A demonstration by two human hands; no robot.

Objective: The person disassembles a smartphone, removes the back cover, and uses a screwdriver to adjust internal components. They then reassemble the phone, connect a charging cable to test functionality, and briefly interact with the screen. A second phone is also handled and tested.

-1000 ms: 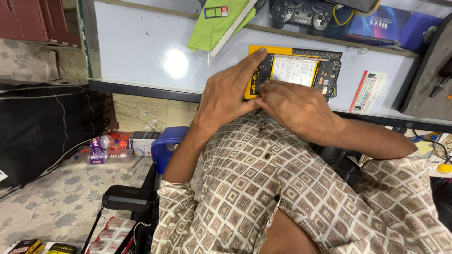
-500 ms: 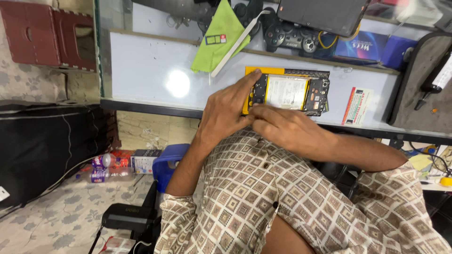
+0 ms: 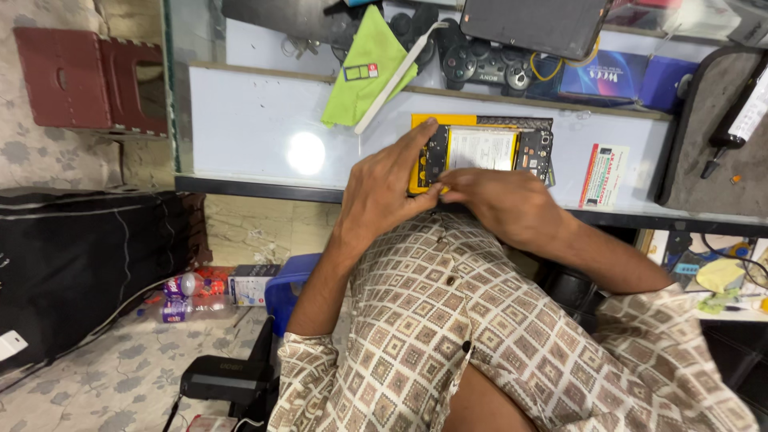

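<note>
The person wears a short-sleeved shirt (image 3: 512, 336) of woven fabric in beige and cream, printed with a repeating grid of small brown diamonds, each framed by a pale square. A row of small dark round buttons runs along the front placket. The sleeves end in a turned hem above the elbow. Both forearms are bare. The left hand (image 3: 384, 188) and the right hand (image 3: 500, 208) carry no gloves; no watch shows.
</note>
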